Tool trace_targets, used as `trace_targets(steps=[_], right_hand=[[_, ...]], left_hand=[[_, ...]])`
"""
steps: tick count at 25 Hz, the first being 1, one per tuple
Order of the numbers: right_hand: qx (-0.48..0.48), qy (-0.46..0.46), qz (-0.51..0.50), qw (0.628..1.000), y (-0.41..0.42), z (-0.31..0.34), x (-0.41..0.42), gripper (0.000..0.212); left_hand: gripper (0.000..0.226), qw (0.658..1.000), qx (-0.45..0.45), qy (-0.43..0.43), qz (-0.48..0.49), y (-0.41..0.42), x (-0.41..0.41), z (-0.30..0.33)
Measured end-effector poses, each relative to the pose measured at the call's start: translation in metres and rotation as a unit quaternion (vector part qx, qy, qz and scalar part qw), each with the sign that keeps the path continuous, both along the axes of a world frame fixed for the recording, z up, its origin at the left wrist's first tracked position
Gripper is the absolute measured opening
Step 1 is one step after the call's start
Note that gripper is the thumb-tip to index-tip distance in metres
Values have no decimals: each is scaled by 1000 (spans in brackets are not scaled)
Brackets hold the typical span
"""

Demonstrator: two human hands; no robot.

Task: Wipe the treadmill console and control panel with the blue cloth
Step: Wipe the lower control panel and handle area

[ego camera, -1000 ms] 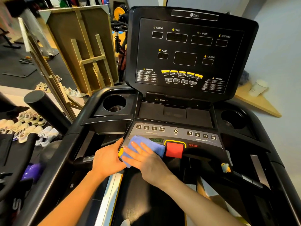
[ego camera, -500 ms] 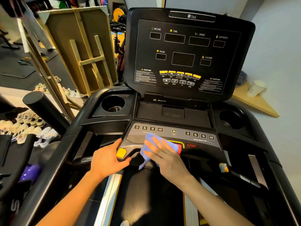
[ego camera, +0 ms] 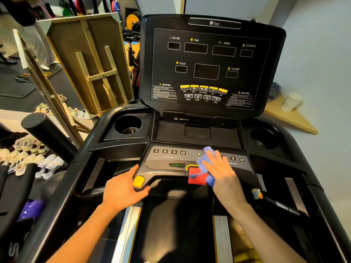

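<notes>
Head view: right hand (ego camera: 221, 172) flat, fingers straight, pressing blue cloth (ego camera: 207, 164) on grey control panel (ego camera: 171, 160), cloth overlapping red stop button (ego camera: 197, 176). Left hand (ego camera: 121, 188) clamped on panel's left corner by yellow button (ego camera: 138, 181). Advice: keep pressure light over the raised button, sweep past the grip toward the numbered keys. Cloth soft, bunched; upright console (ego camera: 209, 63) glossy black, unwiped-looking.

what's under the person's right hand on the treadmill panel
The blue cloth lies under the flat right hand, spread on the grey control panel and partly over the red stop button. The first two speed keys are covered; only 9 and 12 show.
</notes>
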State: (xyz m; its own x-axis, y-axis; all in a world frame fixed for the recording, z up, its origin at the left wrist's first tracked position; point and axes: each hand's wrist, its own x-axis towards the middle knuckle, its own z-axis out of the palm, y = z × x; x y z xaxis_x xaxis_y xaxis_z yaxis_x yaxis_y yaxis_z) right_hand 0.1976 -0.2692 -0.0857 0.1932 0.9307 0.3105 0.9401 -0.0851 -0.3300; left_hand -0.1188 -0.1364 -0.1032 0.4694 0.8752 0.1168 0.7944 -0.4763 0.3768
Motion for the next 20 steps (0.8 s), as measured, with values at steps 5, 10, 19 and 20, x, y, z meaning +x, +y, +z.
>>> trace_targets(steps=[5, 10, 19, 20], right_hand=[[-102, -87, -76, 988, -25, 6, 56, 70], [-90, 29, -96, 991, -54, 13, 86, 60], [75, 213, -255, 940, -47, 46, 86, 51], [72, 215, -223, 948, -36, 47, 76, 50]], left_hand=[[87, 1000, 12, 2, 0, -1, 0, -3], [87, 1000, 3, 14, 4, -1, 1, -3], [82, 996, -85, 13, -6, -2, 3, 6], [88, 995, -104, 1, -8, -2, 3, 9]])
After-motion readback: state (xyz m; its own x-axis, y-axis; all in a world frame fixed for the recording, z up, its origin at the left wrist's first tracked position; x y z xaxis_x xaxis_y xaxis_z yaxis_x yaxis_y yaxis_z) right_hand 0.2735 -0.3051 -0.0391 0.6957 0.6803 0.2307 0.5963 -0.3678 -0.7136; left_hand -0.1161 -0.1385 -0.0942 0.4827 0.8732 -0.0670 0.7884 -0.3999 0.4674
